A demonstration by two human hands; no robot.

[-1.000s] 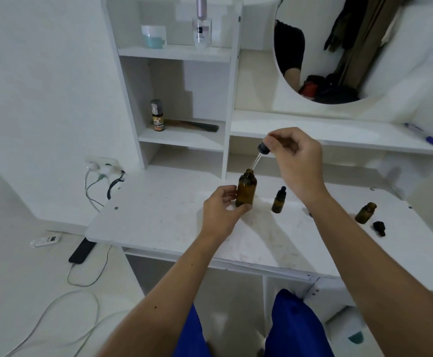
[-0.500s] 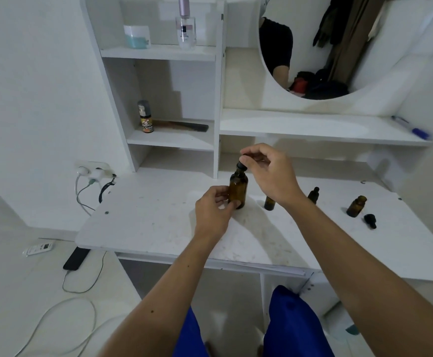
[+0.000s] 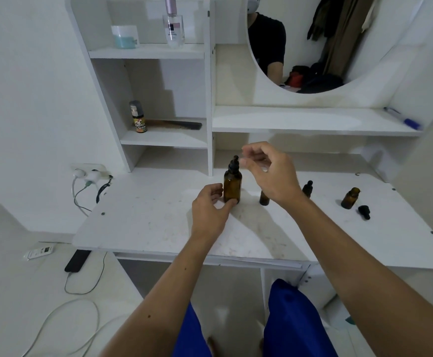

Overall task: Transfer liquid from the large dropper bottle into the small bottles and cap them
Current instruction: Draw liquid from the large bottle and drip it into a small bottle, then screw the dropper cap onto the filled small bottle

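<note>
The large amber dropper bottle (image 3: 232,185) stands upright on the white desk (image 3: 158,222) with its black dropper cap (image 3: 234,163) seated on top. My left hand (image 3: 210,210) holds the bottle low down, thumb across its base and fingers at its left side. Just right of the cap hovers my right hand (image 3: 272,173), blurred, fingers loosely curled and holding nothing. One small amber bottle (image 3: 264,198) is partly hidden behind my right wrist. A capped small bottle (image 3: 307,188) stands further right. An uncapped small bottle (image 3: 350,198) has a loose black cap (image 3: 364,212) lying beside it.
Shelves rise behind the desk, holding a small spray bottle (image 3: 138,117), a comb (image 3: 179,124), a jar (image 3: 124,36) and a perfume bottle (image 3: 173,24). A pen (image 3: 402,118) lies on the right shelf. Plugs and cables (image 3: 91,181) hang at the desk's left edge.
My right hand lowered the dropper into the large bottle, seated the cap and has now let go, drawing slightly right. My left hand stays at the bottle's base.
</note>
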